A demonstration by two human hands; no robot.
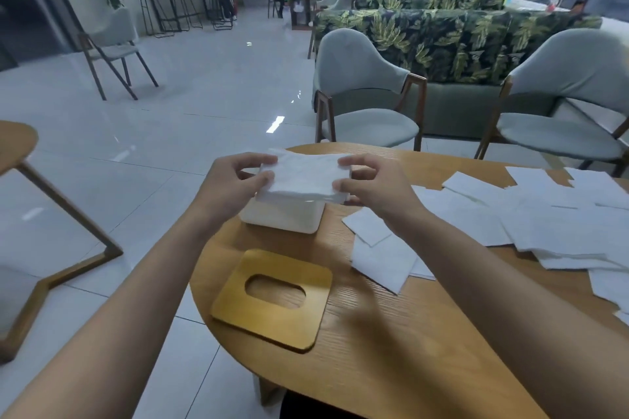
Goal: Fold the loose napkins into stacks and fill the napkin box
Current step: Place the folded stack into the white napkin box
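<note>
A folded stack of white napkins hangs just above the white napkin box near the table's left edge. My left hand pinches the stack's left end, and my right hand pinches its right end. The stack hides the box's open top. The box's wooden lid, with an oval slot, lies flat on the table in front of the box. Several loose white napkins are spread over the right part of the table.
The wooden table has a rounded left edge close to the box and lid. Two grey chairs stand behind it, with a leaf-patterned sofa beyond. Another wooden table is at the far left.
</note>
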